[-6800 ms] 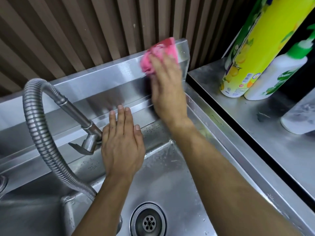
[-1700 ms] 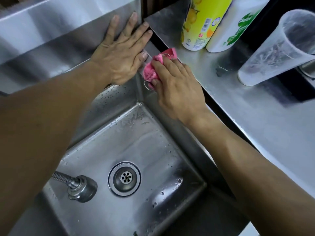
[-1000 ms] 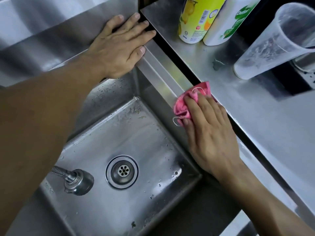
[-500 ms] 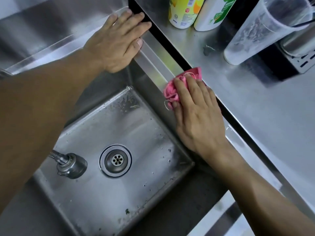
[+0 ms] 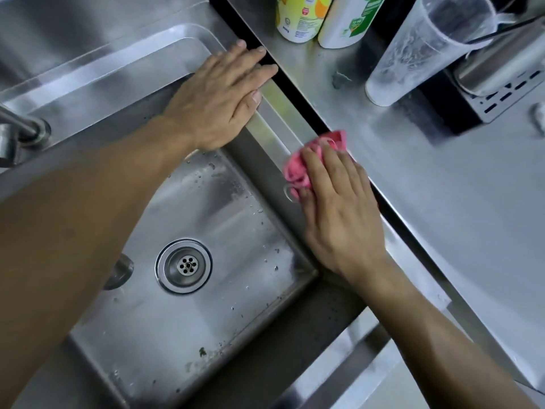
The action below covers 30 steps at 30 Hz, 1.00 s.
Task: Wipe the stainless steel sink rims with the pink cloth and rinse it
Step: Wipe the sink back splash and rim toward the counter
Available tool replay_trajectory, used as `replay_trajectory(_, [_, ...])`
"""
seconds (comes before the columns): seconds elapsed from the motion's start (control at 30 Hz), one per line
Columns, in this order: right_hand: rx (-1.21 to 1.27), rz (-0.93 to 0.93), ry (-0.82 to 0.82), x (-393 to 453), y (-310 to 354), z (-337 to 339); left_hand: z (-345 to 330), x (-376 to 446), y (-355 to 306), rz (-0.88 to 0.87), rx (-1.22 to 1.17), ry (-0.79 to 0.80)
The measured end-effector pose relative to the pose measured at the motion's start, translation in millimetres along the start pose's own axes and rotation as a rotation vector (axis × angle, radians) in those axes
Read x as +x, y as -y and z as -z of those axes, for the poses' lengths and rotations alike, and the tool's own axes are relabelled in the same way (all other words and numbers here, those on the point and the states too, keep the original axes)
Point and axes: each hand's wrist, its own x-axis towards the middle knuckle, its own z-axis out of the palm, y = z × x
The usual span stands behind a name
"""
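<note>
The stainless steel sink's right rim (image 5: pixel 275 119) runs diagonally from top centre towards the lower right. My right hand (image 5: pixel 339 208) lies flat on this rim and presses the bunched pink cloth (image 5: pixel 300 163) against it; only the cloth's far end shows past my fingers. My left hand (image 5: pixel 221 95) rests palm down, fingers spread, on the rim's back right corner and holds nothing. The basin (image 5: pixel 236 219) below is wet, with a round drain (image 5: pixel 184 265).
A steel counter (image 5: pixel 442 187) lies right of a dark gap along the rim. On it stand a yellow bottle (image 5: pixel 300 16), a white bottle (image 5: pixel 345 22) and a clear plastic cup (image 5: pixel 413 51). The faucet base (image 5: pixel 26 128) is at the left edge.
My right hand slid the pink cloth from the back right corner down along the right rim towards me. My left hand stayed at the back corner. The view tilted downward.
</note>
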Motion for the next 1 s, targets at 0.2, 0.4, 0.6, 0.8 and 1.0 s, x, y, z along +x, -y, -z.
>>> replay_trajectory(0.2, [0.033, 0.118, 0.054, 7, -10, 2, 4, -1, -8, 0.04, 0.006, 0.037])
replay_trajectory(0.4, [0.023, 0.091, 0.036, -39, -25, 14, -1, -1, -12, 0.093, 0.025, 0.03])
replay_trajectory(0.6, [0.088, 0.314, 0.203, 17, -46, 13, -7, -24, -54, -0.02, -0.053, 0.061])
replay_trajectory(0.8, [0.058, 0.375, 0.3, -81, -101, 47, -23, -37, -76, 0.049, -0.008, 0.038])
replay_trajectory(1.0, [0.046, 0.407, 0.186, -3, -65, 20, -22, -39, -82, 0.082, 0.014, 0.052])
